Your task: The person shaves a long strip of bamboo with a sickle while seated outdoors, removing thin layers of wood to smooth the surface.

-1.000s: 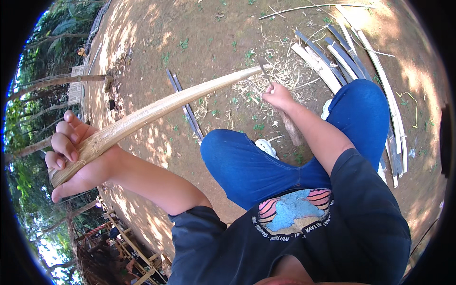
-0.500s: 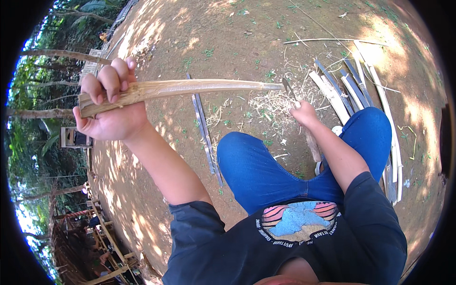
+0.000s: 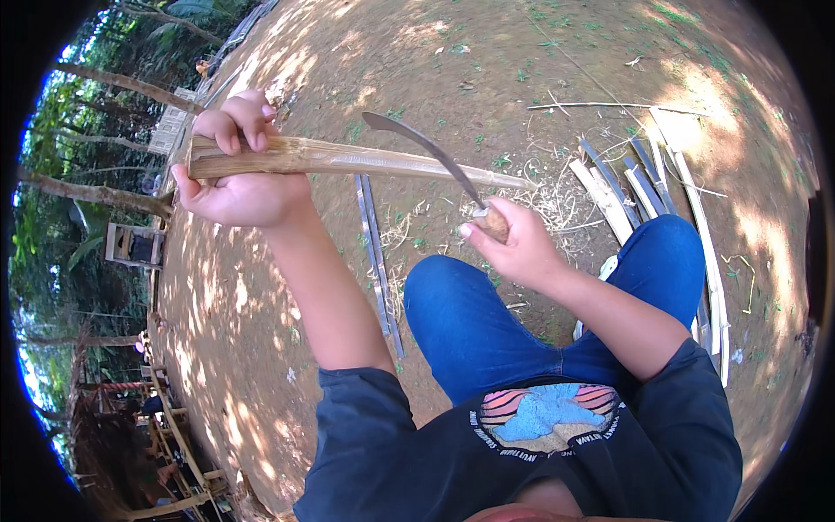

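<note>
My left hand (image 3: 252,202) is wrapped round the thick end of a long split bamboo piece (image 3: 335,159), held out at the left. Its pale shaved length tapers toward the right, ending above the ground. In my right hand (image 3: 526,252) is a knife (image 3: 435,154) with a curved dark blade and a short wooden handle. The blade slants up and left, crossing in front of the bamboo's thinner part in the picture; whether they touch I cannot tell. My fingers are closed round the handle.
Pale shavings (image 3: 565,209) lie on the dirt ground beyond my knees. Several split strips (image 3: 613,209) are heaped by my right knee, with one long pale strip (image 3: 715,287) beside my leg. Two dark strips (image 3: 376,261) rest left of my left knee. Trees and a wooden structure stand at far left.
My right hand has come up and left, bringing the knife from the bamboo's far tip back across its middle. My left hand has shifted slightly right, and the bamboo's thin end now dips lower.
</note>
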The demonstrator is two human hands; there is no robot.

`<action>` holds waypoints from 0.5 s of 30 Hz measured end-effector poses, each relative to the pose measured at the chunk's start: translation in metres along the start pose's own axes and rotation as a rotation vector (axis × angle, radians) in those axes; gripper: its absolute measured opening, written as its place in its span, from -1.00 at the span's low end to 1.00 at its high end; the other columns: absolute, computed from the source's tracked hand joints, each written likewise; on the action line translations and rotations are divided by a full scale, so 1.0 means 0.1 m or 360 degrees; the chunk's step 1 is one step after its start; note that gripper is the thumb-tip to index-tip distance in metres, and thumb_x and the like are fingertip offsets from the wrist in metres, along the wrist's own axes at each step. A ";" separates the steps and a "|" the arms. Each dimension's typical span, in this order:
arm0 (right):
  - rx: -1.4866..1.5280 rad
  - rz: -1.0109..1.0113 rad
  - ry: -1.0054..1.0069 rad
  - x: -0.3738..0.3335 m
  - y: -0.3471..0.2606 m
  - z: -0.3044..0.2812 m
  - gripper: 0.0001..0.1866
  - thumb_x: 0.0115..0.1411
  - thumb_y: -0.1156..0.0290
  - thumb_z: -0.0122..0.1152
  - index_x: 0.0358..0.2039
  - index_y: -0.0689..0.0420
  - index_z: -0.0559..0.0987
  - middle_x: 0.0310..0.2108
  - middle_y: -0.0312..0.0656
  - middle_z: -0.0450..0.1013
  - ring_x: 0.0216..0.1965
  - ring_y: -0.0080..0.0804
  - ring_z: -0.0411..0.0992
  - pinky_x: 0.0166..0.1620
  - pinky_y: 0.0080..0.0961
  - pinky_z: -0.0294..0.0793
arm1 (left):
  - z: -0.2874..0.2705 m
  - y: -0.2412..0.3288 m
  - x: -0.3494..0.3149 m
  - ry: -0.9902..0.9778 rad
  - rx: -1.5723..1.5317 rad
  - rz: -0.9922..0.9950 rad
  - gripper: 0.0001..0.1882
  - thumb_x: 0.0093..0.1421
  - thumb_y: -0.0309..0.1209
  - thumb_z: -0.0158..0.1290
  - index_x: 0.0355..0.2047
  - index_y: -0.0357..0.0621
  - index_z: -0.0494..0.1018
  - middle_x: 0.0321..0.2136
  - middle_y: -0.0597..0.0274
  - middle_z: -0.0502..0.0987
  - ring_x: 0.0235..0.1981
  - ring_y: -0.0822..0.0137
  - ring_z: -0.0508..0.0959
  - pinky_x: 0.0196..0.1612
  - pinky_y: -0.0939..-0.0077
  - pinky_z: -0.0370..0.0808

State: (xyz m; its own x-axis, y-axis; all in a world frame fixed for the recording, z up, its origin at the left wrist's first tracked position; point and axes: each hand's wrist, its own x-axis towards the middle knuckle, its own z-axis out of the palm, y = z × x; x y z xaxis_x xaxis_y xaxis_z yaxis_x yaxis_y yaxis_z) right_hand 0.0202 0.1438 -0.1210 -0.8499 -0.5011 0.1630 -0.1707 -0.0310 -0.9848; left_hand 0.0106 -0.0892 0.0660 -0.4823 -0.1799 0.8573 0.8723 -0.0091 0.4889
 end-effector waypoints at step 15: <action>0.0065 -0.0137 -0.0096 0.19 -0.09 0.44 -0.68 0.18 0.22 0.28 -0.47 0.25 0.52 -0.73 -0.25 0.32 -0.62 -0.62 0.24 -0.52 -0.48 0.27 | 0.40 -0.09 -0.02 0.0857 0.0466 0.0314 -0.48 0.29 0.01 -0.45 -0.46 -0.11 0.34 -0.43 0.24 0.44 -0.12 0.30 0.45 -0.04 0.30 0.23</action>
State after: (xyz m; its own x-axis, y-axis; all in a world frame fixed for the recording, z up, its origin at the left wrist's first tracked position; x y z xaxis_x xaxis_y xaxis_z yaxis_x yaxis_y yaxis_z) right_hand 0.0273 0.0965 -0.1112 -0.8011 -0.5461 0.2448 -0.2204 -0.1110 -0.9691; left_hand 0.0001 -0.0493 0.0662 -0.1408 -0.6201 0.7718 0.8459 0.3297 0.4192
